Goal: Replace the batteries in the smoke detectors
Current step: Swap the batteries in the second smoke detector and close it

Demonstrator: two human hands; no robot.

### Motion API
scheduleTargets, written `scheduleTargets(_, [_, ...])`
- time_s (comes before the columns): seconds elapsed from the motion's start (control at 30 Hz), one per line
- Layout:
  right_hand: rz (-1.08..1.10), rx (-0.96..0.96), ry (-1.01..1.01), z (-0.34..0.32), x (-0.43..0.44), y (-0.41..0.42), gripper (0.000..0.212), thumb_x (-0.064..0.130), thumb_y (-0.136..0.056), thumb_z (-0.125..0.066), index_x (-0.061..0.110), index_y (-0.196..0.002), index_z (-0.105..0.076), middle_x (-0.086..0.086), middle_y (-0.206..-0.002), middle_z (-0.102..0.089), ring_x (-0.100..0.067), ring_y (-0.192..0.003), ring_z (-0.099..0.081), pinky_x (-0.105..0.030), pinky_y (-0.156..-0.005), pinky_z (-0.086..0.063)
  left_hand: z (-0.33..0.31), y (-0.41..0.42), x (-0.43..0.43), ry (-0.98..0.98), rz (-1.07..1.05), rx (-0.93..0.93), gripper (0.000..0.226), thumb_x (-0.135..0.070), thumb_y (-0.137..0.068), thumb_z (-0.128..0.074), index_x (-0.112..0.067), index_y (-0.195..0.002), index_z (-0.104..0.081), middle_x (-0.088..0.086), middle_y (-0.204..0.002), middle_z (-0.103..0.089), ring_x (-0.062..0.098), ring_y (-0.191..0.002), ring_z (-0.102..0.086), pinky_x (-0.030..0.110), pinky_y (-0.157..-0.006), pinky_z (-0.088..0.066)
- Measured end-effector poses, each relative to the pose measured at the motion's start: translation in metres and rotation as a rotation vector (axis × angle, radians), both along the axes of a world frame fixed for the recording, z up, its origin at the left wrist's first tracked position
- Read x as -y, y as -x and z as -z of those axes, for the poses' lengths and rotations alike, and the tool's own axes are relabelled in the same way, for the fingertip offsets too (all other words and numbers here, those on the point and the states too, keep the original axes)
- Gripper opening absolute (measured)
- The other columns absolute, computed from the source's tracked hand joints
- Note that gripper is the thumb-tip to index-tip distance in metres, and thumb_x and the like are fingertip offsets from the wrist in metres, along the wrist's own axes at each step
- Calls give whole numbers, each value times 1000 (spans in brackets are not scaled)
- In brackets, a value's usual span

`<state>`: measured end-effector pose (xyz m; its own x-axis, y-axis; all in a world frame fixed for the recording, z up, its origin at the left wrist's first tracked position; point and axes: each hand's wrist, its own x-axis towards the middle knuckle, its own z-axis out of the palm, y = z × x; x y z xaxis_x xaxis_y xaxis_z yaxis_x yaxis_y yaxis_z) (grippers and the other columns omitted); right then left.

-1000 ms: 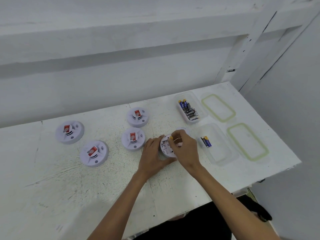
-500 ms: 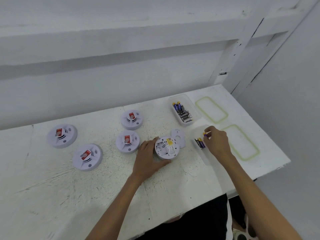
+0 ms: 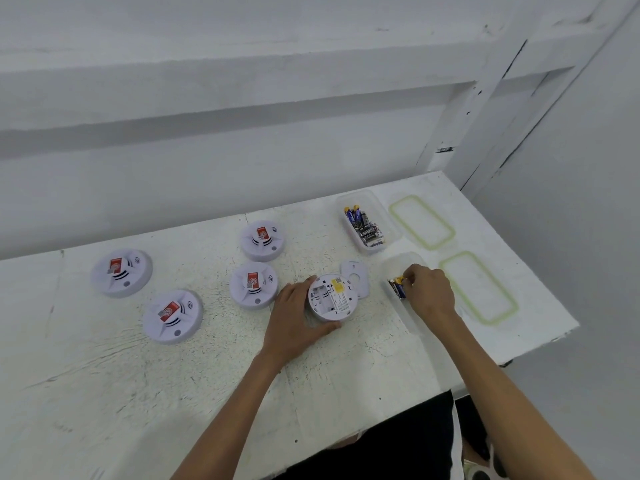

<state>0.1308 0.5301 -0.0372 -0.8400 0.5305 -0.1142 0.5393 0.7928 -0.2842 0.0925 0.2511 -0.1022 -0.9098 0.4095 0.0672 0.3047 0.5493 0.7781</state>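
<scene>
A white smoke detector [image 3: 332, 299] lies upside down on the table, its battery bay facing up. My left hand [image 3: 294, 320] grips its left rim. Its round back cover [image 3: 355, 277] lies just behind it. My right hand [image 3: 427, 292] reaches into the near clear container [image 3: 391, 265] and pinches a blue, yellow-tipped battery [image 3: 396, 287] among the few lying there. The far clear container [image 3: 346, 199] holds several batteries [image 3: 365, 226].
Several more smoke detectors lie face up with red labels: two at the left [image 3: 121, 271] [image 3: 173, 315] and two beside my left hand [image 3: 254, 285] [image 3: 263, 240]. Two green-rimmed lids [image 3: 420, 221] [image 3: 479, 287] lie at the right. The table edge [image 3: 540, 344] is close on the right.
My right hand left the detector with a battery, moved right over the near container and has now dropped into it. The left hand kept hold of the detector.
</scene>
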Motion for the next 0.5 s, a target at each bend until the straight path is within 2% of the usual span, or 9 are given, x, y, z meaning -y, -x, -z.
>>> scheduleTargets(0.2, [-3, -119, -59, -9, 6, 4, 18, 16, -94, -52, 9, -89, -68, -10, -75, -68, -29, -68, -59, -34, -55, -51, 0, -1, 0, 1, -3, -20, 105, -75, -66, -80, -25, -151, -42, -15, -139, -54, 4, -126, -44, 31, -107, -40])
scheduleTargets(0.37, [-9, -347, -19, -27, 15, 19, 14, 18, -93, -55, 13, -87, -67, -1, -73, -69, -25, -64, -61, -37, -56, -53, -1, -1, 0, 26, 15, -58, 104, -74, -73, -73, -25, -156, -37, -8, -154, -41, 6, -141, -34, 30, -115, -29])
scheduleTargets(0.5, [-159, -391, 35, -32, 16, 48, 15, 9, -91, -59, 13, -99, -71, -4, -90, -71, -24, -79, -63, -37, -68, -53, -1, 0, -1, 23, -5, -60, 106, -77, -72, -71, -20, -156, -39, -6, -153, -45, 7, -140, -36, 30, -116, -30])
